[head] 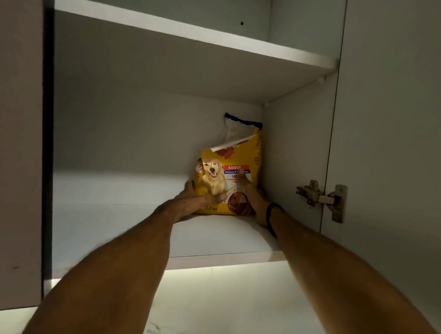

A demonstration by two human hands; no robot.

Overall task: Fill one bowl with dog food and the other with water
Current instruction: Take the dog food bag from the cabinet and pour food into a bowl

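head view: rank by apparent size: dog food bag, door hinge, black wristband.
1. dog food bag, clearly largest.
2. door hinge.
3. black wristband.
Hinge and wristband look close, and depths differ, so that order is unsure.

Dim cabinet interior [147, 133], grey and murky. Brightest light: warm strip glow under lower shelf [204, 267], spilling onto marble surface [212, 327] below. Pale band of light crosses shelf floor. Forearms in shadow, slightly soft, perhaps motion blur. Dog food bag [227, 173] modestly lit, small print unreadable. Wide-angle bowing at cabinet edges.
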